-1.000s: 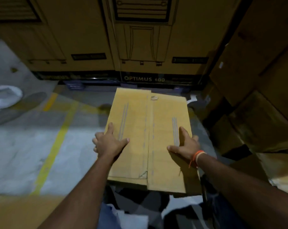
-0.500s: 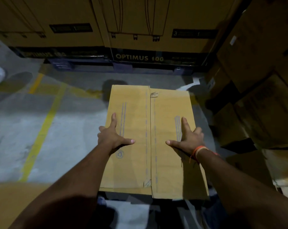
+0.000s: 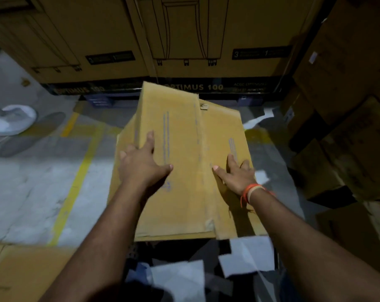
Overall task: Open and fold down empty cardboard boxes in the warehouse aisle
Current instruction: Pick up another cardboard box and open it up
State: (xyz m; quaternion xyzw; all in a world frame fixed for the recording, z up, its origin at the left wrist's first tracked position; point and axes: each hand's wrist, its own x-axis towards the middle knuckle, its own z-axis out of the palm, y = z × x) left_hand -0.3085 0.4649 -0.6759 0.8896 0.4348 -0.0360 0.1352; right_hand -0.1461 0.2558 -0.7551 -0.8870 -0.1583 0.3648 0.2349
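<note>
Large printed cartons [image 3: 110,35] marked OPTIMUS 100 wall off the far end of the aisle, standing on blue pallets [image 3: 98,100] just past the box we are working on. To our right, a dim stack of brown boxes [image 3: 345,118] crowds close to the box's right edge, leaving only a narrow strip of floor [image 3: 21,188] between them. On the left, the grey concrete is open, crossed by a yellow painted line [image 3: 75,188], with a white rounded object [image 3: 12,123] lying well off near the left edge; we cannot tell what it is. A flat sheet of cardboard [image 3: 21,271] lies on the floor at lower left, and white paper scraps [image 3: 247,256] lie scattered below the box's near edge and beside our right wrist.

The cardboard box [image 3: 184,171] sits mid-aisle directly in front of us, its long axis running away from us toward the printed cartons. Its two top flaps meet along a centre seam running the same way; the left flap sits higher than the right, tilted up at its far corner.

Our left hand [image 3: 141,164] lies spread on the left flap, fingers reaching over the box's left edge and thumb pointing toward the seam. Our right hand [image 3: 234,173], an orange thread band [image 3: 250,191] at the wrist, presses flat with straight fingers on the right flap.
</note>
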